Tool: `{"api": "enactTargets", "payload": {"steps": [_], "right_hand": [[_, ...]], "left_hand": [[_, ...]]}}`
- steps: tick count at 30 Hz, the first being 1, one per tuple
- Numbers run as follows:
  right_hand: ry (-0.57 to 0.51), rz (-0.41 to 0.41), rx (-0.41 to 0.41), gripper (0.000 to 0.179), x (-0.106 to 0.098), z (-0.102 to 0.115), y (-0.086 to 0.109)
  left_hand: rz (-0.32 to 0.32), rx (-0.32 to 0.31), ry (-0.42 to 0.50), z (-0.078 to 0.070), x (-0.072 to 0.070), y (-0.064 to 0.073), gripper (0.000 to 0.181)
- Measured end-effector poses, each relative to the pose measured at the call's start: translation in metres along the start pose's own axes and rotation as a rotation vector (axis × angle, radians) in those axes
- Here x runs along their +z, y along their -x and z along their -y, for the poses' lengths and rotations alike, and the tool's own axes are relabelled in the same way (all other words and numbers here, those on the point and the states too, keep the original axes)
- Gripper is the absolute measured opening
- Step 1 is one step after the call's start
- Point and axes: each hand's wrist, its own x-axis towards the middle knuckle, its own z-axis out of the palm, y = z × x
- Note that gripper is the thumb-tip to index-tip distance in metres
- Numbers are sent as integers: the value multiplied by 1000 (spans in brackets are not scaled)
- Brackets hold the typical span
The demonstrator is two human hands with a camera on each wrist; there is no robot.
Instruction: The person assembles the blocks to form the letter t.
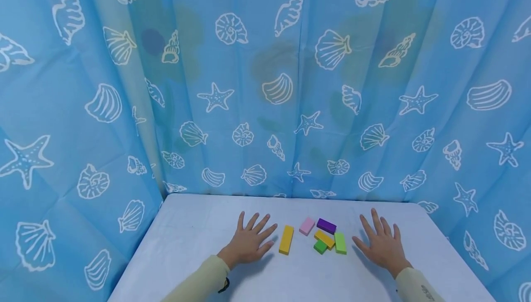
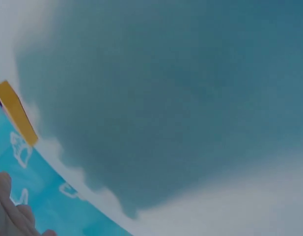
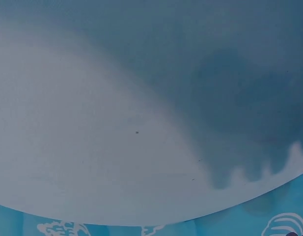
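My left hand [image 1: 249,243] is spread palm down over the white table, fingers straight, holding nothing. Just right of it lies a long yellow block [image 1: 286,239], also at the left edge of the left wrist view. My right hand [image 1: 382,244] is likewise spread, to the right of a small group of blocks. That group has a pink block [image 1: 307,226], a purple block [image 1: 326,226], a second yellow block [image 1: 324,239] touching a dark green block [image 1: 320,246], and a light green block [image 1: 340,243] nearest the right hand. The right wrist view shows mostly table and the hand's shadow.
The white table [image 1: 199,219] carries the blocks near its middle. Behind it and along both sides hangs a blue curtain [image 1: 257,108] printed with white shells and starfish. A dark band [image 1: 224,285] circles the left wrist.
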Motion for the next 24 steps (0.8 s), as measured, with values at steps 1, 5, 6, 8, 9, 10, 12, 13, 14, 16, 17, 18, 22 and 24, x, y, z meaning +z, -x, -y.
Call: {"api": "enactTargets", "payload": {"steps": [1,5,6,8,9,10,12,13,14,16,17,18,22,24], "right_hand": [[2,-2,0,82,1,1,1],[5,8,0,82,2,4,3],[0,4,-3,82,2,6,3],[-4,6,-6,82,2,9,1],[-6,1,-10,82,1,10,0],[-8,-4,-14,82,0,12,-1],[-9,-3,-14,82,-2,15,-4],[-7,-1,-13,82,-3,16,-5],[-5,2,-11,82,-4,17,-6],[-4,3,-12,82,-6,18,-7],[-4,6,-11,82,-6,18,-8],[-3,4,-11,81,-6,19,-8],[-2,13,-12,82,-5,21,-9],[1,16,-13,81,-5,22,-9]], "left_hand": [[10,8,4,-4,3,-2,57],[56,35,26,-18,5,-7,56],[61,37,25,-20,4,-8,56],[77,44,30,-24,2,-9,55],[79,46,32,-25,0,-10,54],[81,48,32,-27,-1,-11,54],[92,53,40,-30,-4,-12,53],[96,57,52,-31,-5,-13,52],[97,60,61,-32,-6,-14,52],[109,55,72,-36,-6,-18,52],[120,52,76,-38,-6,-20,52],[131,47,79,-40,-5,-21,52],[186,13,61,-44,-1,-25,52],[210,-1,58,-46,-2,-25,51]]}}
